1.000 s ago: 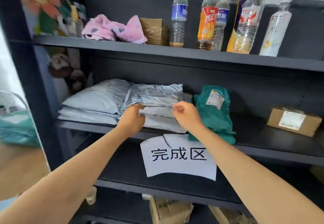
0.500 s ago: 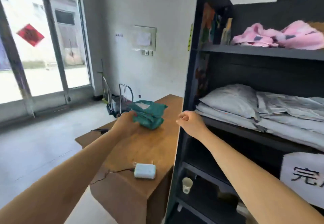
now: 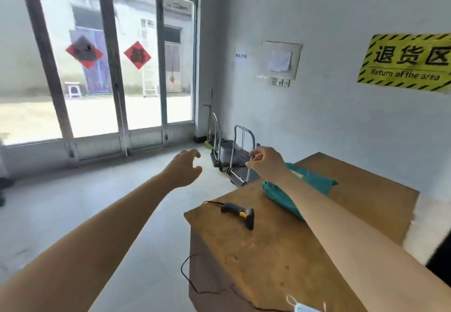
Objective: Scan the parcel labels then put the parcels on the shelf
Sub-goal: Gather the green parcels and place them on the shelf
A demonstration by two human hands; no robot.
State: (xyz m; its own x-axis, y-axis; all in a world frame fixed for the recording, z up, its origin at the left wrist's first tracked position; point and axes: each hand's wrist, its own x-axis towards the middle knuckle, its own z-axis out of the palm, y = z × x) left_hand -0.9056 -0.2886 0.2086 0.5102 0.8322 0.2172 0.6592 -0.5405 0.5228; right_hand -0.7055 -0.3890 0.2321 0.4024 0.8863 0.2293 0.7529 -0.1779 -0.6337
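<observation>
View swung left off the shelf since half a second ago; left hand off the green parcel. Far left: glass doors (image 3: 97, 67), two red diamond decorations. Centre: left hand (image 3: 183, 168) in mid-air over the floor, fingers spread, holding nothing. Lower centre: black scanner (image 3: 240, 213) lying on wooden table (image 3: 268, 258), cable trailing off the edge. Right of centre: right hand (image 3: 266, 162) raised, fingers loosely curled, empty. Green parcel (image 3: 314, 182) on the table behind the right forearm. Upper right: yellow sign (image 3: 405, 61).
</observation>
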